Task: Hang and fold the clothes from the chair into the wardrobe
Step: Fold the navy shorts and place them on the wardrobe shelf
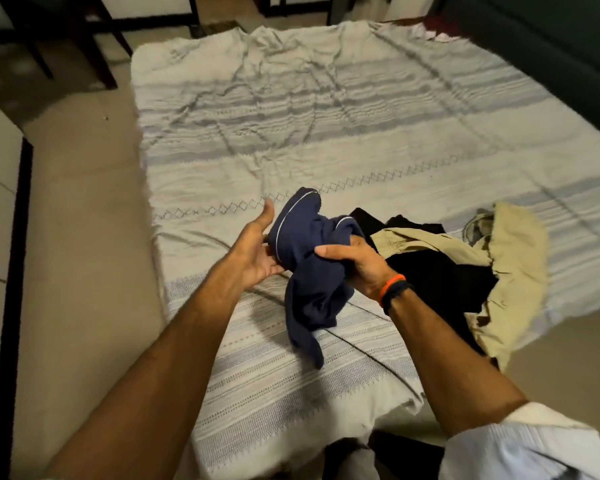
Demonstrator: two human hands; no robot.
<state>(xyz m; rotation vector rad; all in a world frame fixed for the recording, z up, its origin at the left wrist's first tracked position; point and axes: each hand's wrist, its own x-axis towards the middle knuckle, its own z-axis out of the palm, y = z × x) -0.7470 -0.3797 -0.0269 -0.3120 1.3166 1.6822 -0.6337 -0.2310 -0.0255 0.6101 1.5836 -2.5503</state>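
Both hands are raised over the near end of the bed (326, 116): the right hand (355, 263) grips a bunched navy garment with white piping (312, 258), fingers curled round the cloth, while the left hand (257, 247) is spread open, palm turned to the garment and touching its left side. The garment hangs crumpled, its lower end trailing onto the striped bedspread (257, 393). Just to the right lies a heap of black clothing (437, 271) tangled with a beige garment (513, 258), part of it hanging off the bed's edge. Neither chair nor wardrobe can be identified with certainty. Assessment: folding has barely begun. Risk one: with only a single-handed bunch grip, the garment may fold askew unless shaken out and spread flat. Risk two: the overhanging beige piece may slide to the floor if the heap is disturbed.
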